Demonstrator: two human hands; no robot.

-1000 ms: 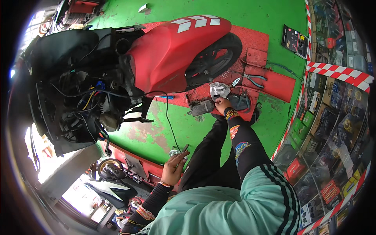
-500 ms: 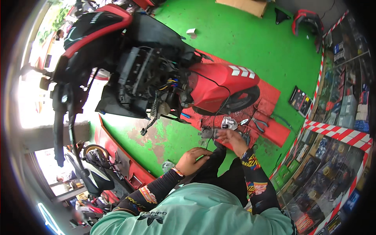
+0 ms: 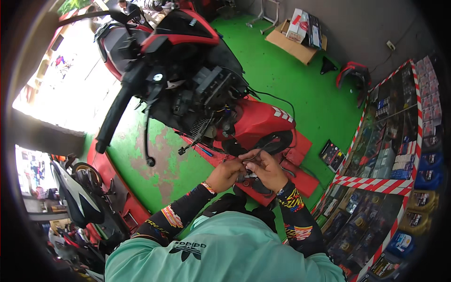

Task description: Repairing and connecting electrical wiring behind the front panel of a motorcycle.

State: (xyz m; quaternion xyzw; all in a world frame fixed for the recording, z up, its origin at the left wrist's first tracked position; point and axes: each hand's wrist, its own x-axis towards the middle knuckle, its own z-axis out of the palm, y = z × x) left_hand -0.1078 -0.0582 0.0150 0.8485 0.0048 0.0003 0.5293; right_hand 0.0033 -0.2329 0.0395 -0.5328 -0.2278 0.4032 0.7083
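My left hand (image 3: pixel 226 175) and my right hand (image 3: pixel 267 172) meet low in front of me, fingers closed in pinches that almost touch. A thin black cable (image 3: pixel 294 110) loops from the motorcycle past its rear wheel and seems to run into my right fingers. Whatever the left fingertips pinch is too small to make out. Just beyond my hands stands a partly stripped motorcycle with a red rear panel (image 3: pixel 256 123), exposed wiring and engine parts (image 3: pixel 202 128). Beneath them is a red lift platform (image 3: pixel 304 182) with small parts, mostly hidden.
The handlebar grip (image 3: pixel 120 110) and brake lever (image 3: pixel 148 136) jut out at left. A blue-handled tool (image 3: pixel 204 151) lies on the platform. At right are glass display cases (image 3: pixel 376 185) edged in striped tape and an open tool case (image 3: pixel 331 155). Behind stands a cardboard box (image 3: pixel 293 46).
My hands have come together over the platform; before, the left rested near my knee and the right reached over the parts. The view has shifted, bringing the handlebar closer.
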